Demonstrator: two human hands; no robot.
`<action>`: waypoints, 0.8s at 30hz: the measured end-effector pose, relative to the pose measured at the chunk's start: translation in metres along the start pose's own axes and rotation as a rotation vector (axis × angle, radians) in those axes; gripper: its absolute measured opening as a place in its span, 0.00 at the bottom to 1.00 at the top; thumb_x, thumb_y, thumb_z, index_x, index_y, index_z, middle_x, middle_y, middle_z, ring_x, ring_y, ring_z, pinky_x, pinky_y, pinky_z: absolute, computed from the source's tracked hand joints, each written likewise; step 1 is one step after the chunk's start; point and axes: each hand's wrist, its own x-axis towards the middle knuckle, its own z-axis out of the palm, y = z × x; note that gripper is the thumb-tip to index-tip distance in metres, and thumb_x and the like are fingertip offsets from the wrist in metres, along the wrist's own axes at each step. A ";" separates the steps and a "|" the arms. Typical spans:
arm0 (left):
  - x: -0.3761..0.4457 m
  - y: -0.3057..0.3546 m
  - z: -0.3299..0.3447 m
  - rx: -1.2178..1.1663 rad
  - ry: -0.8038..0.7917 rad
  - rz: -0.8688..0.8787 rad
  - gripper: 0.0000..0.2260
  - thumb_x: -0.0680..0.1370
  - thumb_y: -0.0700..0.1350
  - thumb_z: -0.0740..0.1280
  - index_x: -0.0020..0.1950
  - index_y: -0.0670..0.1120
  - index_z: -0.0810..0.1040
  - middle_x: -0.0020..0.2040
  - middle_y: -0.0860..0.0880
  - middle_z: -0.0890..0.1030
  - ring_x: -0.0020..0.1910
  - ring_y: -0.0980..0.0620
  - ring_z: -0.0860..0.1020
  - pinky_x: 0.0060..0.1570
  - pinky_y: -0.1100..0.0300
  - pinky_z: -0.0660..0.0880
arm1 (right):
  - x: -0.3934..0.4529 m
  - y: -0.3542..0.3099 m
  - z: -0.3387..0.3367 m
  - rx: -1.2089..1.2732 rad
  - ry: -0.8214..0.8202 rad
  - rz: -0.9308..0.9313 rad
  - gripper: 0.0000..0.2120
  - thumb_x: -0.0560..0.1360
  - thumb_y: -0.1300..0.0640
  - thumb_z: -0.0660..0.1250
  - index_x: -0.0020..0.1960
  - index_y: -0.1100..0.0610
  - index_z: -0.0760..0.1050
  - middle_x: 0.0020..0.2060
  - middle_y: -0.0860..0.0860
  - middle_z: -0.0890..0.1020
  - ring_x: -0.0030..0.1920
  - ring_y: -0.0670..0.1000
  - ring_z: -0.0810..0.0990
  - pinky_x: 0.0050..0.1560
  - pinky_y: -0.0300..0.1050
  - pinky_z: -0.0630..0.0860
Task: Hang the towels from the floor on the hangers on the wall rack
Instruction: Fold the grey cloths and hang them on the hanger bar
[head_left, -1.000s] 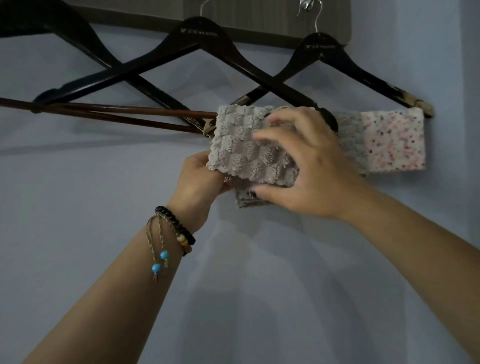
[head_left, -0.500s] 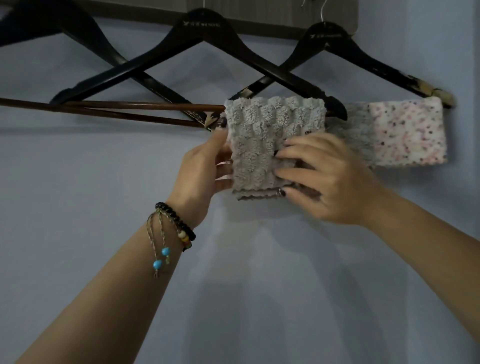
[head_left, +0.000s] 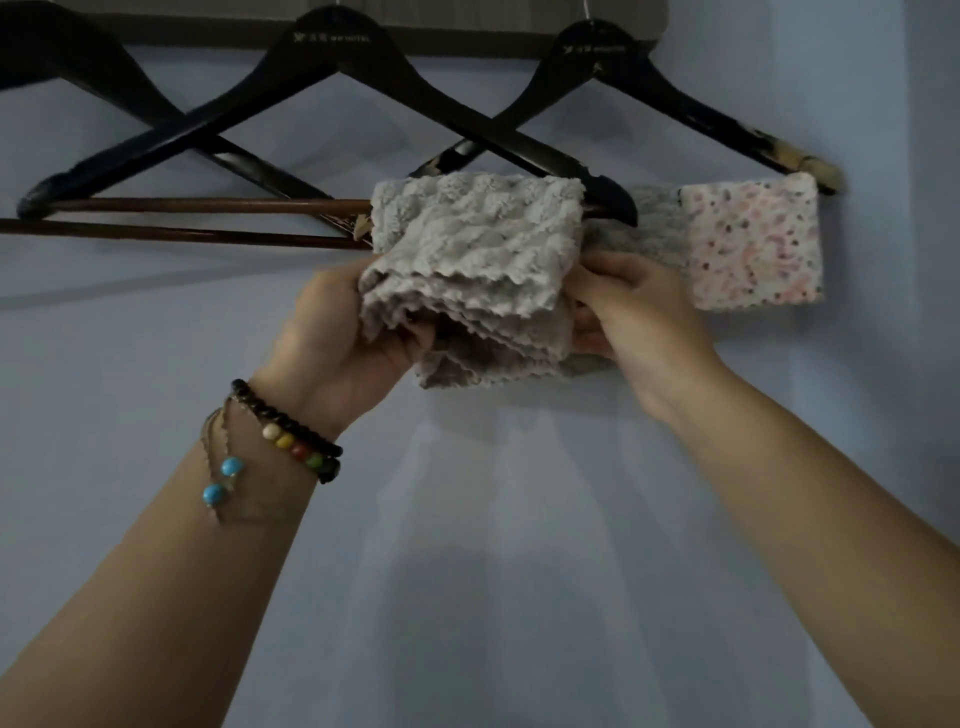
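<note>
Our left hand (head_left: 343, 332) and right hand (head_left: 631, 312) pinch the grey towel (head_left: 475, 244), draped over the hanger bar (head_left: 208, 203) above our fingers. Right of them, another towel (head_left: 750, 244) already hangs; floor unseen.

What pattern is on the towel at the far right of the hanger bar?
White with small pink and dark speckles, on the speckled towel; the head view shows it.

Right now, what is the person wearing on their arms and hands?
Both arms are bare, with no sleeves or gloves. The left hand has bracelets at its wrist: a black beaded bracelet with cream, yellow, red and green beads and a thin brown cord bracelet with two turquoise beads. The right hand wears nothing visible.
</note>
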 end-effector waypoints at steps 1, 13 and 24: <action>-0.001 0.001 0.000 0.014 0.003 0.010 0.12 0.73 0.41 0.62 0.53 0.42 0.78 0.54 0.47 0.77 0.43 0.56 0.71 0.32 0.68 0.69 | -0.001 -0.001 0.002 0.045 -0.052 0.015 0.13 0.72 0.54 0.73 0.54 0.58 0.81 0.43 0.55 0.86 0.40 0.54 0.85 0.42 0.52 0.82; -0.013 -0.039 -0.002 0.882 0.423 0.473 0.11 0.73 0.46 0.74 0.51 0.50 0.75 0.45 0.40 0.83 0.44 0.38 0.82 0.44 0.44 0.81 | -0.009 0.017 -0.025 -0.465 0.151 -0.389 0.08 0.78 0.52 0.66 0.42 0.53 0.78 0.33 0.48 0.80 0.35 0.49 0.79 0.36 0.49 0.75; -0.079 -0.077 -0.026 1.071 0.502 0.418 0.14 0.75 0.49 0.71 0.59 0.52 0.74 0.46 0.59 0.84 0.46 0.63 0.81 0.40 0.72 0.74 | -0.077 0.074 -0.043 -0.304 -0.062 -0.179 0.05 0.69 0.48 0.68 0.45 0.46 0.78 0.37 0.44 0.82 0.41 0.47 0.82 0.44 0.48 0.80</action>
